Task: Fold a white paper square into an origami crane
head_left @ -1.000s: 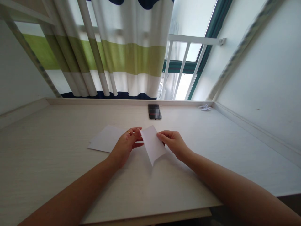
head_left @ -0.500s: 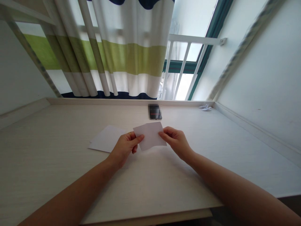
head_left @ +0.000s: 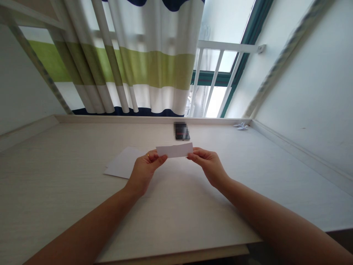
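A small white sheet of paper (head_left: 176, 150) is held up above the desk, showing as a narrow strip. My left hand (head_left: 147, 167) pinches its left end between thumb and fingers, a ring on one finger. At the right end, my right hand (head_left: 208, 163) grips it the same way, thumb low and fingers behind. Whether the strip is folded or just tilted, I cannot tell. Beside and partly behind my left hand, more white paper (head_left: 121, 163) lies flat on the desk.
A dark phone-like object (head_left: 182, 131), partly pixelated, lies near the back edge of the pale desk (head_left: 176, 221). Crumpled white scraps (head_left: 241, 126) sit in the back right corner. Behind the desk hang a striped curtain (head_left: 157, 66) and a white railing (head_left: 228, 46).
The paper's visible face has shrunk from a near-square to a narrow strip, its lower edge now higher. Both hands keep their pinch at its ends and have shifted only slightly.
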Demonstrator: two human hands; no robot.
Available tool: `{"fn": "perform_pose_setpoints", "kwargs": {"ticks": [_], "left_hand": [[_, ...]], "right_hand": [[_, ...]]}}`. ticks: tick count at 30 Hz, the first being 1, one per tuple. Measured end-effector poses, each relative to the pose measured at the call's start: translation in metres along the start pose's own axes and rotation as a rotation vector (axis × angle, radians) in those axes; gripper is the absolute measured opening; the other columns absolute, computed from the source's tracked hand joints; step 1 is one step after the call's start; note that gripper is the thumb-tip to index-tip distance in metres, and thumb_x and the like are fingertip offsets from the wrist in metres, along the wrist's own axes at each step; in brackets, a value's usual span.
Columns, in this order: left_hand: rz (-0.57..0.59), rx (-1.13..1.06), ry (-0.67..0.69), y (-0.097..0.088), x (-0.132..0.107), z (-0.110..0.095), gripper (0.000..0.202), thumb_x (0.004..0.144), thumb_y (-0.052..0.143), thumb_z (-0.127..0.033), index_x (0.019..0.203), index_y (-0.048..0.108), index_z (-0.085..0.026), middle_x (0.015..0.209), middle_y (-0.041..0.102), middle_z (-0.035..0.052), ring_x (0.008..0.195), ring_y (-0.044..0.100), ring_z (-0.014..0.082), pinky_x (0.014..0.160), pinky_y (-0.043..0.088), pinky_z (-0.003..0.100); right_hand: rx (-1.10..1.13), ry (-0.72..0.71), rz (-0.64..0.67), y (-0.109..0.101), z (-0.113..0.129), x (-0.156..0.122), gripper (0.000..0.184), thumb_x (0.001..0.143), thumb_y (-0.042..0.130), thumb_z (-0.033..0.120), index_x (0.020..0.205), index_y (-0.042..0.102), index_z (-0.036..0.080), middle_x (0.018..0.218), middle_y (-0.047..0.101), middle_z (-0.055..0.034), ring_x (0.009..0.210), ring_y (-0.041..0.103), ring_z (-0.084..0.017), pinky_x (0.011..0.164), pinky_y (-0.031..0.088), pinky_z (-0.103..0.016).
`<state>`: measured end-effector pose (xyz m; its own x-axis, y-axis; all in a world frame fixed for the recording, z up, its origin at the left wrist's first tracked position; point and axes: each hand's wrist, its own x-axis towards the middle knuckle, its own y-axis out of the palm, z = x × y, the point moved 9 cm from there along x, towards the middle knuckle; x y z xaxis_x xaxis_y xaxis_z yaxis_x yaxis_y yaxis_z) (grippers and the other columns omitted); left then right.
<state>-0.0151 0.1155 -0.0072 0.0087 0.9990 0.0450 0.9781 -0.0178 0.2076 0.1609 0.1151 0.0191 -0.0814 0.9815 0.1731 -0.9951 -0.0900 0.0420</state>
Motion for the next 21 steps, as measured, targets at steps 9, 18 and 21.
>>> {"fn": "perform_pose_setpoints", "kwargs": {"ticks": [9, 18, 21], "left_hand": [[-0.107, 0.061, 0.275, -0.004, -0.015, -0.034, 0.016, 0.057, 0.072, -0.022, 0.055, 0.057, -0.015, 0.111, 0.054, 0.0054, 0.105, 0.05, 0.0218, 0.081, 0.043, 0.029], [-0.108, 0.058, 0.204, -0.004, -0.014, -0.025, 0.018, 0.052, 0.074, -0.023, 0.059, 0.06, -0.014, 0.097, 0.054, 0.0029, 0.085, 0.055, 0.0149, 0.072, 0.045, 0.025], [-0.068, -0.08, 0.156, -0.001, -0.011, -0.018, 0.024, 0.05, 0.075, -0.018, 0.06, 0.055, -0.014, 0.091, 0.054, -0.0009, 0.075, 0.055, 0.0098, 0.071, 0.045, 0.023]], "right_hand": [[-0.072, -0.244, 0.046, 0.006, 0.031, -0.014, 0.005, 0.066, 0.067, 0.024, 0.069, 0.065, 0.02, 0.128, 0.041, -0.0052, 0.101, 0.05, -0.022, 0.074, 0.046, -0.032], [-0.047, -0.167, 0.012, 0.003, 0.014, -0.007, 0.01, 0.069, 0.064, 0.026, 0.061, 0.065, 0.02, 0.074, 0.058, -0.0006, 0.071, 0.051, -0.014, 0.061, 0.04, -0.027], [0.005, -0.178, 0.012, 0.003, 0.014, -0.009, 0.01, 0.067, 0.065, 0.023, 0.059, 0.064, 0.019, 0.075, 0.057, 0.0001, 0.07, 0.049, -0.013, 0.06, 0.038, -0.026]]}}
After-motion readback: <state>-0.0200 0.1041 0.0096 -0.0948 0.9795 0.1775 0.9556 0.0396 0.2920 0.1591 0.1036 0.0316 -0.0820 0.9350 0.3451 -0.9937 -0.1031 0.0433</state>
